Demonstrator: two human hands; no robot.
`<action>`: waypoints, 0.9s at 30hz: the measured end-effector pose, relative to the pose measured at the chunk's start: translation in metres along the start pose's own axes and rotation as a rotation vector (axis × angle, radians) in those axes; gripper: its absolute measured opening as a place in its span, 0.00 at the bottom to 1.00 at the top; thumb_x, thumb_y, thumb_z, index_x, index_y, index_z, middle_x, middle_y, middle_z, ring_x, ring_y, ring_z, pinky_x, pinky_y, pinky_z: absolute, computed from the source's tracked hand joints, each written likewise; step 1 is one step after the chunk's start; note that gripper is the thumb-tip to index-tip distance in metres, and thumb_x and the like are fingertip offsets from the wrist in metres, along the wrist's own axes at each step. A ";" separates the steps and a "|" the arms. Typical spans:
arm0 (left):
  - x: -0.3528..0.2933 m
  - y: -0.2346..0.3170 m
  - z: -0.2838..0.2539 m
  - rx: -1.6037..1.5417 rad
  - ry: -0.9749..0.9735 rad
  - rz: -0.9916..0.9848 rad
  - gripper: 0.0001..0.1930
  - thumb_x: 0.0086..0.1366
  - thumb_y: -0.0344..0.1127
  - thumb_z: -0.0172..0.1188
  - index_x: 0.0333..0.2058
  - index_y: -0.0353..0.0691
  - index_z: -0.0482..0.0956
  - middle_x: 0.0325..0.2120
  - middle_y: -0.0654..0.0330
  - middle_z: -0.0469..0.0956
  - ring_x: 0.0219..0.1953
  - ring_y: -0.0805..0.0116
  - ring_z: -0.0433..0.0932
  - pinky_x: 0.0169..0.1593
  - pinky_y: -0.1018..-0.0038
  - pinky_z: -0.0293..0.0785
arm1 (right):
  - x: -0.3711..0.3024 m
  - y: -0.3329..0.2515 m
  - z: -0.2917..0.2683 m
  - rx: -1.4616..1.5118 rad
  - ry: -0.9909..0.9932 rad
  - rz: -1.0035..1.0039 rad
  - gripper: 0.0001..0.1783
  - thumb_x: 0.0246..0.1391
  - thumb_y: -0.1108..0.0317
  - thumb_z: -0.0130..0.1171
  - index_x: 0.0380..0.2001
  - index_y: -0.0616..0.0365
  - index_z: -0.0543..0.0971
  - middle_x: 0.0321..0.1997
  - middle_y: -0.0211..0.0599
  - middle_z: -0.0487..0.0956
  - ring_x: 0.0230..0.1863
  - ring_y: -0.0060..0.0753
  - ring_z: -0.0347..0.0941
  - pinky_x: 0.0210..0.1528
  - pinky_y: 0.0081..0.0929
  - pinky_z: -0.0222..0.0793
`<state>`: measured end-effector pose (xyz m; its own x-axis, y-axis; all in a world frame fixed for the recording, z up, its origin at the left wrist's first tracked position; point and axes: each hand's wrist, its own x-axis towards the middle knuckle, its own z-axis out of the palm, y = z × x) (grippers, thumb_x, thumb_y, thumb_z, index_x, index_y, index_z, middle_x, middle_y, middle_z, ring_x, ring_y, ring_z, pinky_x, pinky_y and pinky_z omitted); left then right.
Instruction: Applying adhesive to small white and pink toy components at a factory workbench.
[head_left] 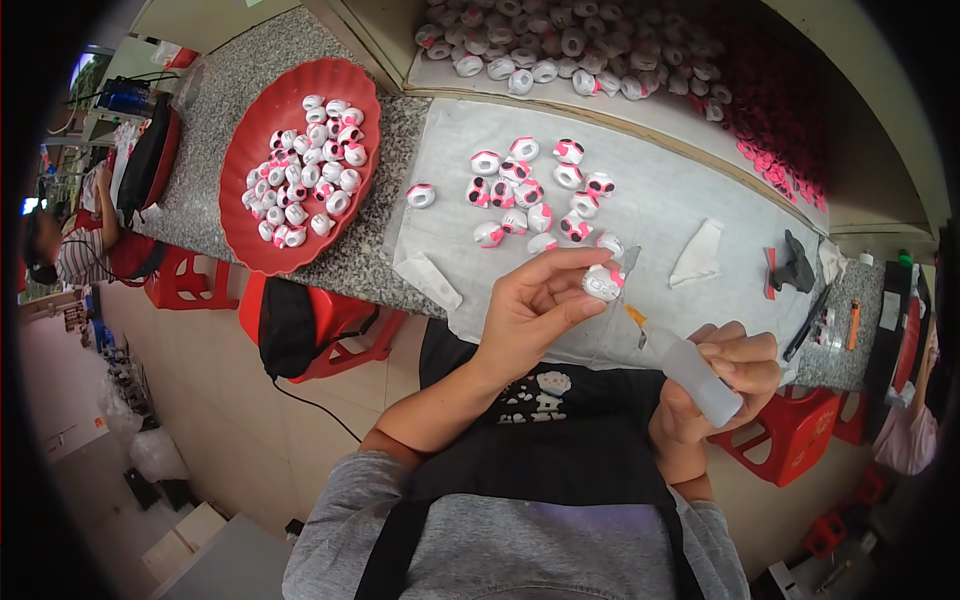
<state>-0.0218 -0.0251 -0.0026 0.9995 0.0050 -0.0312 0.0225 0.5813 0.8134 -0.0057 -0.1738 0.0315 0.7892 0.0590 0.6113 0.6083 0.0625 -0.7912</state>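
Observation:
My left hand (545, 305) pinches a small white plastic piece with pink trim (603, 283) between thumb and fingertips, above the paper-covered worktop. In my right hand (735, 375) is a translucent white squeeze bottle (702, 382), tilted so its narrow end points up and left toward the piece. An orange-yellow bit (636, 316) shows near that end; whether it belongs to the bottle I cannot tell. Beyond my left hand lie several similar white, pink and black pieces (515, 194), loosely grouped on the white sheet (640, 185).
A red scalloped tray (240, 200) at the left holds many such pieces. White parts (570, 45) and pink parts (775, 130) are heaped behind a ledge. Paper scraps (697, 252), a dark cloth-like scrap (794, 264) and red stools (790, 435) are around. A person (85, 250) sits far left.

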 end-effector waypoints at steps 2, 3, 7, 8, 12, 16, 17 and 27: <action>0.000 0.001 0.001 0.001 0.004 -0.007 0.18 0.49 0.20 0.51 0.41 0.31 0.64 0.36 0.53 0.69 0.38 0.71 0.69 0.42 0.78 0.65 | 0.000 0.000 -0.002 0.043 -0.023 0.007 0.23 0.26 0.70 0.66 0.26 0.56 0.64 0.27 0.33 0.63 0.21 0.21 0.60 0.21 0.16 0.60; 0.000 0.000 0.001 0.000 0.004 -0.008 0.18 0.49 0.20 0.51 0.41 0.31 0.64 0.36 0.53 0.69 0.38 0.71 0.69 0.42 0.78 0.65 | 0.000 0.001 -0.003 0.085 -0.046 0.013 0.25 0.23 0.75 0.67 0.28 0.57 0.65 0.29 0.33 0.64 0.23 0.24 0.64 0.23 0.18 0.64; 0.001 -0.001 0.001 0.089 -0.037 0.068 0.18 0.48 0.19 0.51 0.41 0.30 0.64 0.37 0.53 0.67 0.40 0.70 0.67 0.42 0.78 0.64 | 0.001 0.001 -0.005 0.057 -0.073 0.010 0.25 0.22 0.75 0.67 0.28 0.57 0.65 0.29 0.33 0.64 0.23 0.24 0.65 0.23 0.18 0.64; 0.001 -0.002 0.001 0.140 -0.052 0.117 0.18 0.48 0.19 0.52 0.40 0.30 0.65 0.38 0.53 0.66 0.41 0.70 0.66 0.42 0.78 0.63 | 0.001 0.001 -0.005 0.053 -0.078 0.008 0.25 0.22 0.76 0.67 0.28 0.57 0.66 0.29 0.33 0.64 0.23 0.24 0.65 0.23 0.18 0.64; 0.001 -0.001 0.000 0.250 -0.080 0.168 0.17 0.47 0.18 0.51 0.39 0.30 0.66 0.38 0.53 0.65 0.41 0.69 0.65 0.42 0.77 0.63 | 0.001 0.000 -0.004 0.040 -0.104 0.004 0.26 0.21 0.75 0.68 0.29 0.57 0.66 0.29 0.33 0.64 0.22 0.24 0.64 0.23 0.18 0.64; 0.001 -0.001 -0.001 0.366 -0.062 0.185 0.17 0.47 0.18 0.51 0.39 0.30 0.67 0.38 0.54 0.65 0.39 0.70 0.64 0.42 0.77 0.62 | 0.000 0.000 -0.005 0.048 -0.126 0.015 0.26 0.21 0.75 0.68 0.28 0.57 0.66 0.29 0.33 0.64 0.22 0.24 0.64 0.23 0.18 0.64; 0.001 -0.001 -0.001 0.379 -0.060 0.196 0.17 0.47 0.17 0.51 0.39 0.30 0.67 0.38 0.54 0.65 0.39 0.70 0.64 0.42 0.76 0.61 | 0.000 0.000 -0.006 0.044 -0.135 0.019 0.26 0.21 0.75 0.68 0.28 0.57 0.66 0.29 0.34 0.64 0.22 0.24 0.64 0.23 0.18 0.63; 0.004 -0.002 -0.004 0.393 -0.057 0.232 0.16 0.47 0.18 0.51 0.39 0.30 0.66 0.38 0.53 0.66 0.43 0.68 0.64 0.43 0.77 0.60 | 0.005 0.004 -0.011 0.033 -0.022 0.081 0.22 0.25 0.71 0.66 0.26 0.57 0.65 0.27 0.36 0.64 0.21 0.23 0.62 0.23 0.18 0.61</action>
<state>-0.0176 -0.0233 -0.0070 0.9784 0.0476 0.2012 -0.2068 0.2174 0.9539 0.0022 -0.1839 0.0312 0.8332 0.0872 0.5461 0.5395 0.0893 -0.8373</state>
